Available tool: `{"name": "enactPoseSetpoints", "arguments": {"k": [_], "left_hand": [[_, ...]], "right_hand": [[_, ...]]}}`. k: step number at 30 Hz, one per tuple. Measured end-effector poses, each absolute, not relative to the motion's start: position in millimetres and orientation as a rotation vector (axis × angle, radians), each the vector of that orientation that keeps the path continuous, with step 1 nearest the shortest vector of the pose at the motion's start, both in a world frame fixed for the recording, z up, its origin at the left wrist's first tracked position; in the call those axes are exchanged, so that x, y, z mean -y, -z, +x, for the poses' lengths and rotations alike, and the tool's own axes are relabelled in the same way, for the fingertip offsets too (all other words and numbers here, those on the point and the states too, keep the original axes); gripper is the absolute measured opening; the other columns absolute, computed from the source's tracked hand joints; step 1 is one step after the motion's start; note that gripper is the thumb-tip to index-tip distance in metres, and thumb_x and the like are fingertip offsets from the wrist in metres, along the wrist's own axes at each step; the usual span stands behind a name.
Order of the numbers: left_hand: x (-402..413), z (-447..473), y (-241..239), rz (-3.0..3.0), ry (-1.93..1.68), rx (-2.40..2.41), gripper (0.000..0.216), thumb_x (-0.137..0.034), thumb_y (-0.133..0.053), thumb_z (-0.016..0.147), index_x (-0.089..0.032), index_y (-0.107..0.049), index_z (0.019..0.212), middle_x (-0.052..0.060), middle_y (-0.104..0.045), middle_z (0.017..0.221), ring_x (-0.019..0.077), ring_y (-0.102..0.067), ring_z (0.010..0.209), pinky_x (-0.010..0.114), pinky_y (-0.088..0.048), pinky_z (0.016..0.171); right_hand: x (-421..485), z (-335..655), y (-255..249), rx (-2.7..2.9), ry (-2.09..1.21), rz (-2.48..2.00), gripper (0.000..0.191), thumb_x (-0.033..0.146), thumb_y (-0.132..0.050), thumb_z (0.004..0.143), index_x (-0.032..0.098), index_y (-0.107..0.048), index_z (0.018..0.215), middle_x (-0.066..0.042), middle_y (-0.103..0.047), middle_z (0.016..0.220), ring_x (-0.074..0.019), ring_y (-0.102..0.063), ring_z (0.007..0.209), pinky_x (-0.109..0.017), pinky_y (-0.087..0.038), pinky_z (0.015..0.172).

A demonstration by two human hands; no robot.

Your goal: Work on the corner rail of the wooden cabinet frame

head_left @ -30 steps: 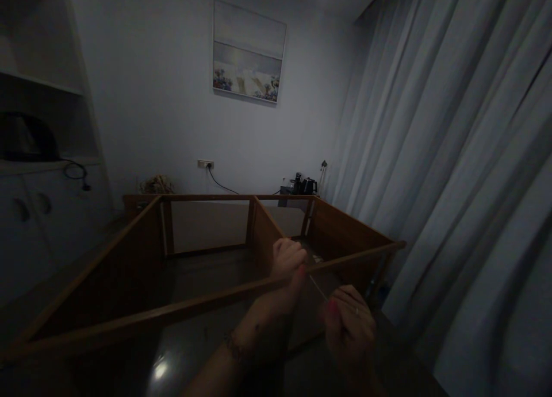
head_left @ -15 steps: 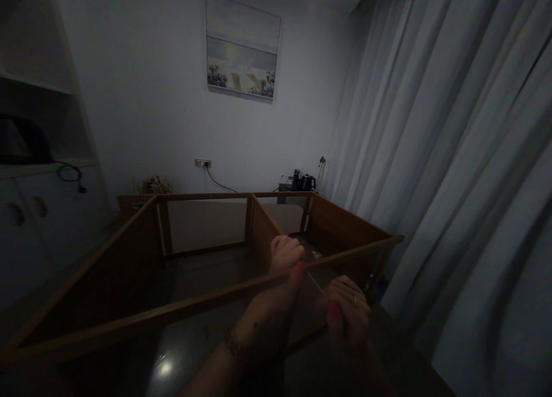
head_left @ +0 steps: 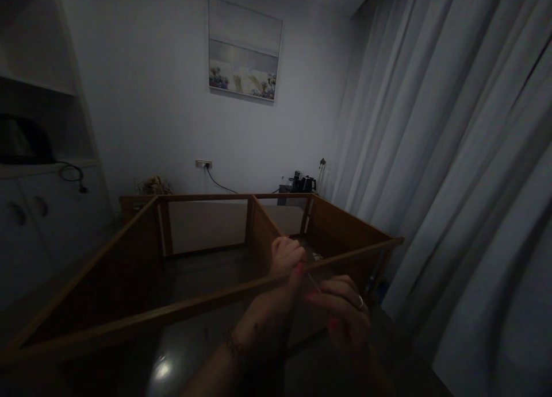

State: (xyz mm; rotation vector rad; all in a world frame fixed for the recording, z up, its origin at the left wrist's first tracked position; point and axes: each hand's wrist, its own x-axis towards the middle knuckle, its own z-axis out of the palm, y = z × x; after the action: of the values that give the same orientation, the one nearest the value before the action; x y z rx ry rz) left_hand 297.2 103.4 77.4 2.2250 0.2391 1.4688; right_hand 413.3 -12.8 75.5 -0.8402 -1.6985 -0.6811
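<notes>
A brown wooden frame (head_left: 172, 313) with a middle panel lies across my view. My left hand (head_left: 287, 259) is closed over its front rail where the middle panel (head_left: 268, 222) meets it, the thumb on the near side. From that joint a thin, pale metal rod (head_left: 313, 282), which looks like a hex key, slants out to the right. My right hand (head_left: 342, 308), wearing a ring, is at the rod's outer end with curled fingers, the index finger stretched along it. The rod's inner end is hidden by the left hand and rail.
A long curtain (head_left: 435, 173) hangs at the right. Behind the frame, a black kettle (head_left: 309, 184) stands near the wall below a picture (head_left: 244, 49). At the left are white cabinets (head_left: 38, 224) with a dark appliance (head_left: 23, 141) and cord on top.
My right hand has shifted from a tighter fist to a looser grip, with its index finger now stretched left along the rod. My left hand has stayed on the rail.
</notes>
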Motion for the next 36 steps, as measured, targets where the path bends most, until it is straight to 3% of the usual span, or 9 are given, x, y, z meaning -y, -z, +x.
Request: {"name": "enactPoseSetpoints", "arguments": {"k": [5, 8, 13, 19, 24, 31, 36], "left_hand": [[-104.4, 298.1, -76.9, 2.196, -1.482, -0.23, 0.052, -0.055, -0.02, 0.11, -0.027, -0.054, 0.083, 0.005, -0.059, 0.087, 0.0268, -0.055, 0.087, 0.047, -0.049, 0.096], [-98.8, 293.8, -79.8, 2.2, -1.498, -0.217, 0.055, -0.058, -0.015, 0.11, -0.026, -0.05, 0.081, 0.005, -0.057, 0.085, 0.0265, -0.053, 0.086, 0.048, -0.048, 0.096], [-84.1, 279.3, -81.0, 2.205, -1.48, -0.284, 0.049, -0.051, -0.018, 0.111, -0.025, -0.057, 0.096, 0.008, -0.062, 0.1, 0.0277, -0.057, 0.098, 0.048, -0.048, 0.102], [-81.7, 277.1, -76.7, 2.251, -1.519, -0.21, 0.045, -0.051, -0.021, 0.11, -0.027, -0.059, 0.11, 0.008, -0.064, 0.107, 0.0294, -0.059, 0.105, 0.052, -0.046, 0.108], [-82.6, 280.2, -83.6, 2.246, -1.576, -0.202, 0.047, -0.049, -0.018, 0.11, -0.027, -0.059, 0.107, 0.008, -0.063, 0.103, 0.0298, -0.057, 0.108, 0.053, -0.041, 0.114], [-78.3, 276.5, -90.2, 2.248, -1.594, -0.229, 0.052, -0.049, -0.016, 0.111, -0.027, -0.062, 0.105, 0.008, -0.063, 0.1, 0.0302, -0.057, 0.107, 0.053, -0.042, 0.112], [-76.8, 271.6, -89.2, 2.275, -1.588, -0.169, 0.046, -0.06, -0.029, 0.107, -0.028, -0.061, 0.113, 0.009, -0.062, 0.104, 0.0319, -0.057, 0.111, 0.053, -0.042, 0.112]], "right_hand": [[10.6, 420.4, -73.2, 1.732, 0.708, -0.844, 0.033, 0.027, -0.045, 0.11, 0.027, -0.077, 0.114, -0.004, -0.077, 0.095, -0.017, -0.072, 0.081, -0.032, -0.059, 0.069], [4.6, 423.7, -71.3, 1.748, 0.716, -0.794, 0.031, 0.032, -0.045, 0.112, 0.029, -0.076, 0.116, -0.003, -0.078, 0.097, -0.0165, -0.072, 0.08, -0.032, -0.059, 0.069], [1.2, 416.4, -75.1, 1.736, 0.566, -0.731, 0.027, 0.044, -0.054, 0.11, 0.027, -0.074, 0.111, -0.001, -0.077, 0.088, -0.0154, -0.07, 0.073, -0.029, -0.057, 0.062], [7.5, 400.5, -77.7, 1.568, 0.544, -0.793, 0.026, 0.046, -0.065, 0.104, 0.024, -0.074, 0.096, 0.002, -0.07, 0.071, -0.0139, -0.064, 0.062, -0.025, -0.052, 0.054], [9.8, 396.1, -74.2, 1.503, 0.57, -0.807, 0.023, 0.041, -0.065, 0.105, 0.023, -0.075, 0.097, 0.001, -0.071, 0.07, -0.0156, -0.066, 0.061, -0.028, -0.052, 0.054], [12.4, 396.6, -73.9, 1.509, 0.618, -0.855, 0.024, 0.041, -0.06, 0.108, 0.023, -0.074, 0.098, 0.0, -0.072, 0.072, -0.0152, -0.069, 0.061, -0.027, -0.055, 0.054], [10.5, 404.9, -74.0, 1.619, 0.788, -0.857, 0.02, 0.036, -0.057, 0.109, 0.023, -0.073, 0.111, -0.003, -0.079, 0.08, -0.016, -0.074, 0.066, -0.027, -0.06, 0.06]]}}
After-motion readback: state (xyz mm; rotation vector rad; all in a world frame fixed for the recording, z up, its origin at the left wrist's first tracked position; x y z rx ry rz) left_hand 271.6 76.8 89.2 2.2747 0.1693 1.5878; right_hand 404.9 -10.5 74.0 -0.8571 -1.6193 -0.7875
